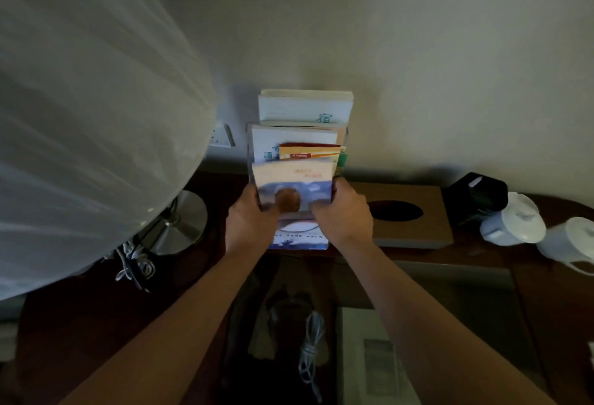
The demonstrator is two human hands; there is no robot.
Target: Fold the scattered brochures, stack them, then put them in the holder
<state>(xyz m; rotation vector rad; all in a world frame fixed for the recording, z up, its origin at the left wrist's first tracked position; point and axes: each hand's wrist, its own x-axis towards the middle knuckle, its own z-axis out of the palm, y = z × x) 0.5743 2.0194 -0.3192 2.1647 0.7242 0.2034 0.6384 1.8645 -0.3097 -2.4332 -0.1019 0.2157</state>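
Head view: left hand (249,223) and right hand (342,216) both pinch a stack of brochures (294,189) by its lower side edges, thumbs on the front cover, the other fingers hidden behind. Two-sided grip likely keeps the folded sheets squared while they go into the front pocket of the clear tiered holder (249,147). Stack sits upright, tilted slightly back, bottom edge hidden by the hands; cannot tell whether it is fully seated. Behind it, upper pockets already carry other brochures, including a red-and-yellow one (310,150) and a thick white bundle (305,107) at the top. Holder stands on the dark bench (482,255), against the wall. Brown tissue box (408,214) just right of the holder, white lidded cups (514,223) further right. Lamp shade (90,115) fills the left. Judged step: insertion, near the end of the task.
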